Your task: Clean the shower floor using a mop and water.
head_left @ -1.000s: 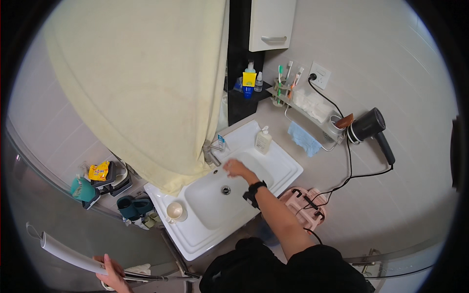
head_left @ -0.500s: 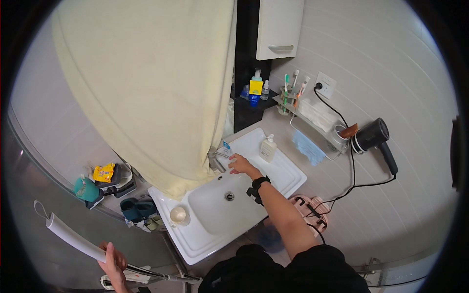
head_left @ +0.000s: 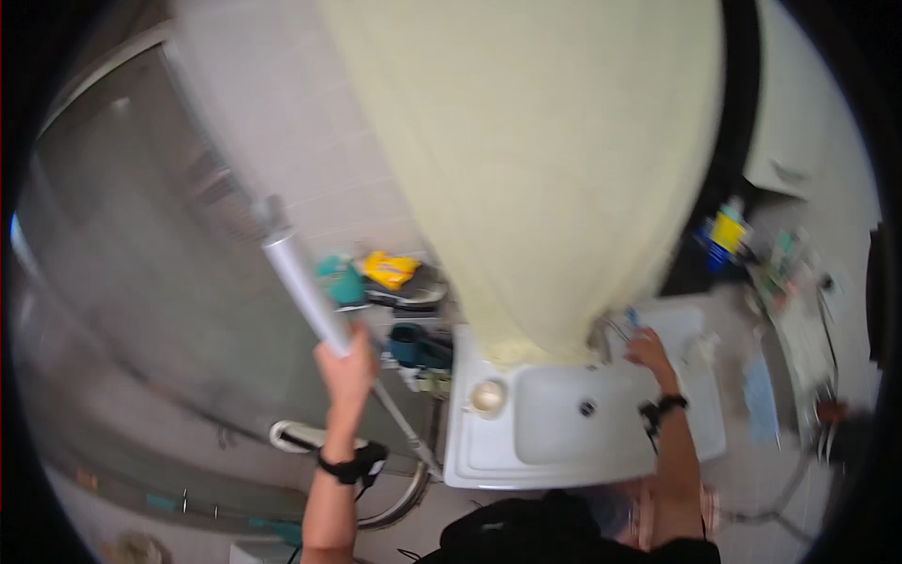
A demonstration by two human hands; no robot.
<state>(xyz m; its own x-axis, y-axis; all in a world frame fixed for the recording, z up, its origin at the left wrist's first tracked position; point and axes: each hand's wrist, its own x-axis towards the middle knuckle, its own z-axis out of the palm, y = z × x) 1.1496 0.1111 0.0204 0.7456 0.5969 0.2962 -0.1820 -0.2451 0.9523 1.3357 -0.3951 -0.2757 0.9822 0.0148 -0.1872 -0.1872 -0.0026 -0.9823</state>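
My left hand (head_left: 346, 371) is closed round the white grip (head_left: 305, 291) of a long pole. Its thin metal shaft (head_left: 399, 418) slants down to the right toward the washbasin's near left corner; what its lower end carries I cannot make out. My right hand (head_left: 645, 350) is at the far right of the white washbasin (head_left: 493, 465), beside the lever of the metal faucet (head_left: 601, 336). Motion smears its fingers, so whether they touch the lever is unclear. A small blue-and-white tube (head_left: 632, 317) stands just behind them. On the basin's left ledge sits a cream mug (head_left: 487, 399).
A pale yellow cloth (head_left: 554, 188) hangs behind the basin. To its left, a shelf holds a yellow packet (head_left: 390, 270) and a teal container (head_left: 340, 280). A glass shower screen (head_left: 169, 254) stands far left. On the right are a pump bottle (head_left: 700, 352) and a blue mask (head_left: 761, 399).
The view has swung left, shifting the basin rightward in the picture. My left forearm now shows, with the pole's grip raised. My right hand stays by the faucet.
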